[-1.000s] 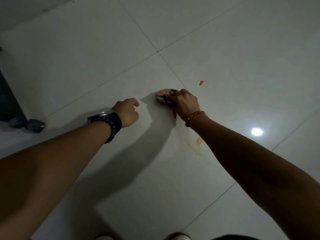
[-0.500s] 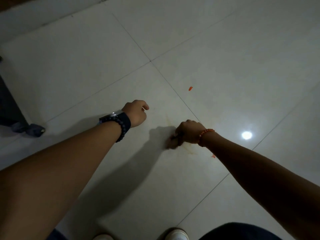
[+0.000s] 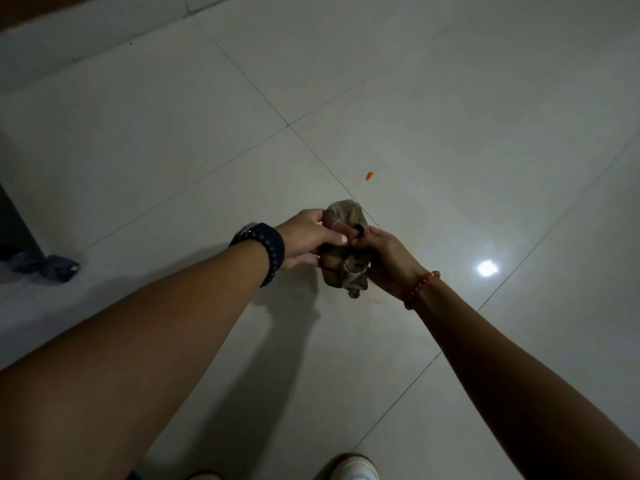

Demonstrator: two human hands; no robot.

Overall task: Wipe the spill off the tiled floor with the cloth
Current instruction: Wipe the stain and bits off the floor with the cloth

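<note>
A crumpled brownish cloth [image 3: 346, 268] is held up above the pale tiled floor [image 3: 173, 143], bunched between both hands. My left hand [image 3: 304, 240], with a dark watch and bead bracelet at the wrist, grips its left side. My right hand [image 3: 388, 258], with an orange bead bracelet, grips its right side. A faint yellowish smear of the spill [image 3: 377, 299] shows on the tile just below and right of the cloth. A small orange scrap [image 3: 369, 176] lies on the floor farther out, apart from the cloth.
A dark piece of furniture [image 3: 14, 223] with a dark blue rag [image 3: 55, 268] at its foot stands at the left edge. A lamp's reflection [image 3: 487, 268] glares on the tile at right. My shoe tip [image 3: 353, 467] shows at the bottom. A skirting edge [image 3: 104, 43] runs along the top left.
My right hand dragged the cloth toward me over the floor, then lifted it. My left hand, a loose fist before, came across and took hold of the cloth too.
</note>
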